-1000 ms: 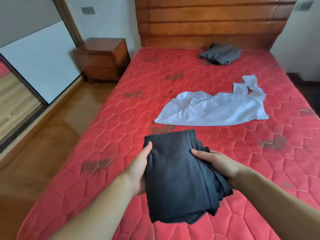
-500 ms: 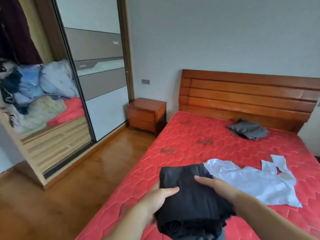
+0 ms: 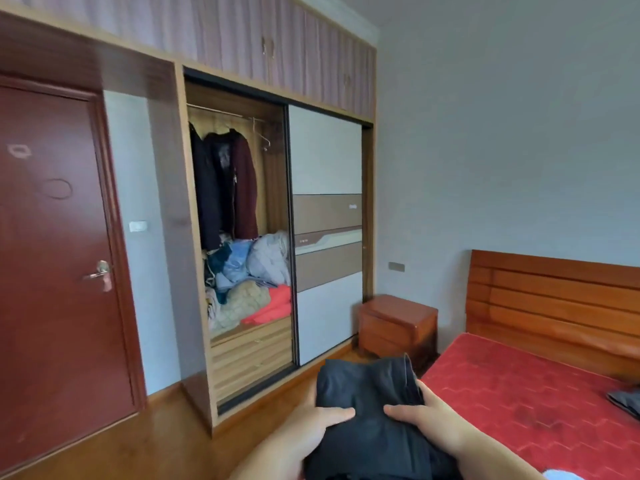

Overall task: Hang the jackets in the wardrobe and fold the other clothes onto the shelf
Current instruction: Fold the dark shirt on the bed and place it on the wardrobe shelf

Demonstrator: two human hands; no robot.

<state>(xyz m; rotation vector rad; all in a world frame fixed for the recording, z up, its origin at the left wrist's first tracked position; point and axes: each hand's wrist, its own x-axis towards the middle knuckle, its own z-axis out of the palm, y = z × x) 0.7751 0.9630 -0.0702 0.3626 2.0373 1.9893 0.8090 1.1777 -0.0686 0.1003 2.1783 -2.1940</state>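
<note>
A folded dark grey garment (image 3: 367, 403) is held in front of me at the bottom centre. My left hand (image 3: 311, 427) grips its left side with the thumb on top. My right hand (image 3: 422, 417) grips its right side, thumb on top too. Ahead to the left stands the wardrobe (image 3: 239, 237) with its left half open. Dark and maroon jackets (image 3: 225, 181) hang from its rail. Below them a shelf (image 3: 242, 332) carries a pile of bedding and clothes (image 3: 252, 271). A bare hanger (image 3: 265, 142) hangs on the rail's right end.
The wardrobe's sliding door (image 3: 327, 233) covers the right half. A red-brown room door (image 3: 55, 265) is at the left. A wooden nightstand (image 3: 396, 323) stands between the wardrobe and the red bed (image 3: 526, 393). Another grey garment (image 3: 627, 401) lies at the bed's right edge. Wooden floor (image 3: 166, 441) lies ahead.
The view has swung left from the bed toward the wardrobe. Both hands have lifted the folded dark garment off the mattress and carry it along.
</note>
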